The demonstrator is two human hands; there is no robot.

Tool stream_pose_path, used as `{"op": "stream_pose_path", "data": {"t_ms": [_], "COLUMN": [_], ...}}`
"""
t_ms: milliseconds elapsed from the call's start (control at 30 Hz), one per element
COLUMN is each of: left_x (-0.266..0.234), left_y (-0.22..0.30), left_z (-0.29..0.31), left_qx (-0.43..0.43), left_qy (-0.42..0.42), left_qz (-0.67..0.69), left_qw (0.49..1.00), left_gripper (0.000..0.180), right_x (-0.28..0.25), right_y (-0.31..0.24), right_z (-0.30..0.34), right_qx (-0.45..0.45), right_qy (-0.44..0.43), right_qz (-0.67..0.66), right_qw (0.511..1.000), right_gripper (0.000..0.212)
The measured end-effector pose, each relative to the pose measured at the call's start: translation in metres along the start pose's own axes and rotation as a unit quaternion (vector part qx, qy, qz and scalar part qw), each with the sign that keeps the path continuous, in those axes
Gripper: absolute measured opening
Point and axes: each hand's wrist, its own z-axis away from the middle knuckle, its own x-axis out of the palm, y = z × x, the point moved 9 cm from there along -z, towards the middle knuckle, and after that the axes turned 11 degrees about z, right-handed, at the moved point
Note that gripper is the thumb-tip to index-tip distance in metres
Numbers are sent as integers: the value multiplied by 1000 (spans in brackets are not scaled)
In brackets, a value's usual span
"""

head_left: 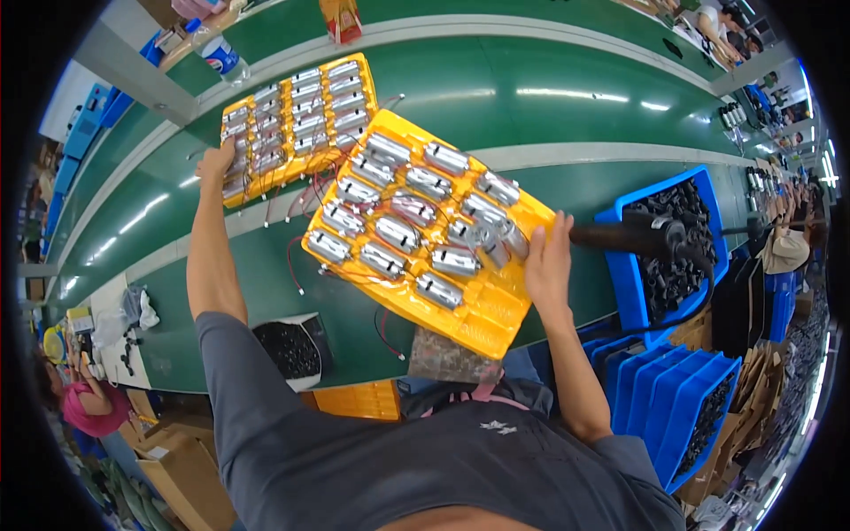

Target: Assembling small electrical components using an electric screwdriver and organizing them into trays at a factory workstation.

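My right hand grips the right edge of a yellow tray, which is tilted over the near side of the workbench. Several silver cylinders with thin wire leads lie in its pockets. A few more are heaped loosely near my right fingers, and some pockets at the lower right hold none. Farther off to the left, my left hand has hold of the left edge of a second yellow tray. That one carries rows of the same silver cylinders. Red and dark wires hang between the two trays.
A blue bin of black parts stands right, beside a dark cylindrical tool. Stacked blue crates sit below it. A box of small black pieces is near my left arm. A water bottle lies at the far left.
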Motion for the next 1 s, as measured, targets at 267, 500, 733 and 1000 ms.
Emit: {"op": "stream_pose_path", "data": {"t_ms": [267,500,733,1000], "left_x": [29,35,32,-36], "left_y": [-56,-21,-28,46], "left_z": [-66,-23,-24,-43], "left_qx": [4,-74,-57,98], "left_qy": [-132,-124,-163,-14], "left_qz": [57,296,385,279], "left_qw": [990,944,906,955], "left_gripper": [82,76,71,69], "right_x": [-45,93,226,241], "right_y": [-169,-276,-282,-269], "right_z": [12,-144,-168,-192], "right_qx": [-129,-149,-132,1], "right_qy": [-34,-131,-299,-289], "right_qz": [135,85,68,-177], "right_qw": [982,976,943,941], "right_gripper": [51,60,72,54]}}
